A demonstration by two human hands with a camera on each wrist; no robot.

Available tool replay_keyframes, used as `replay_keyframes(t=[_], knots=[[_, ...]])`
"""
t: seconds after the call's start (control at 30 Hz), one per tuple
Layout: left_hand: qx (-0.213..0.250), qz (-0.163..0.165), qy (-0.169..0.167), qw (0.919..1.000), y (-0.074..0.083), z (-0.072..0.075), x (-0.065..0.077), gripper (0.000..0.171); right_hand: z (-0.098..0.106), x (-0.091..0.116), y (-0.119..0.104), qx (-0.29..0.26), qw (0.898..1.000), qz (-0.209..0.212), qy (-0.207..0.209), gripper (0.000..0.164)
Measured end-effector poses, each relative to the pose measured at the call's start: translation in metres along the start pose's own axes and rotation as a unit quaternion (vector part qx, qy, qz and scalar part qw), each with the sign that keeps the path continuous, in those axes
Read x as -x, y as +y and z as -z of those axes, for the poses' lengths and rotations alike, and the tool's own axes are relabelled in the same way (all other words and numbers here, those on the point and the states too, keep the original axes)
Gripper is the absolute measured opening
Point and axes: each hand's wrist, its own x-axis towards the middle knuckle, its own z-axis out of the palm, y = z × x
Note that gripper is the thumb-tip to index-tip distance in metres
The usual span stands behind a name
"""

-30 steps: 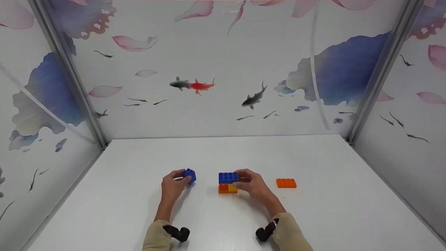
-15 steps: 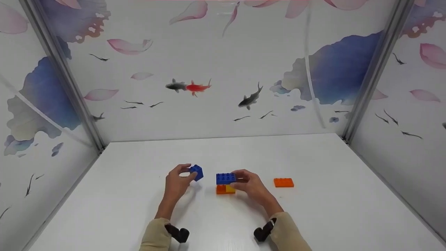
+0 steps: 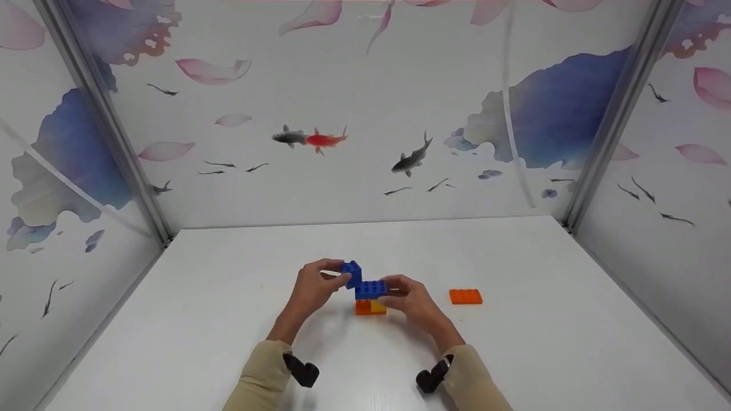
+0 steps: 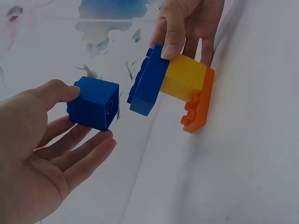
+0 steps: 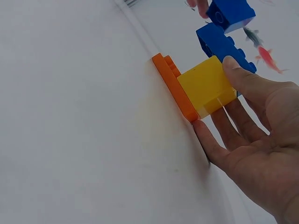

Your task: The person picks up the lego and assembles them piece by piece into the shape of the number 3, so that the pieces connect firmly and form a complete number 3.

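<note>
My left hand [image 3: 318,285] pinches a small blue brick [image 4: 97,101] between thumb and fingers. In the head view that brick stands just above the left end of a longer blue brick [image 3: 371,289]; the left wrist view shows a gap between the two. The long blue brick tops a stack, sitting on a yellow brick [image 5: 205,86], which is on a flat orange plate brick [image 5: 173,88]. The long brick overhangs to the left, over bare studs of the plate. My right hand [image 3: 412,297] grips the stack from the right, thumb on the near side where blue meets yellow.
A second orange plate brick [image 3: 466,296] lies apart on the white table [image 3: 514,342], to the right of my right hand. White panels [image 3: 365,194] printed with fish and petals enclose the table at the back and both sides.
My left hand has carried the small blue brick rightward and up, from beside the stack to above the long brick's left end. My right hand has stayed at the stack.
</note>
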Motion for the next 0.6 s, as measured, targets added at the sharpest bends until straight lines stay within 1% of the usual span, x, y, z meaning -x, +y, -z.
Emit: replay_keyframes(t=[0.2,0.53,0.6], knots=[[0.006,-0.021,-0.021,0.9995,0.008,-0.013,-0.004,0.043,0.002,0.0,0.0,-0.004,1.0,0.005,-0.007,0.051],[0.003,-0.086,-0.072,0.9936,0.012,-0.025,-0.006,0.044,0.003,0.0,0.0,-0.002,1.0,0.02,-0.009,0.053],[-0.001,-0.092,-0.078,0.9927,0.012,-0.027,-0.008,0.045,0.003,0.0,0.0,-0.002,1.0,0.021,-0.009,0.053]])
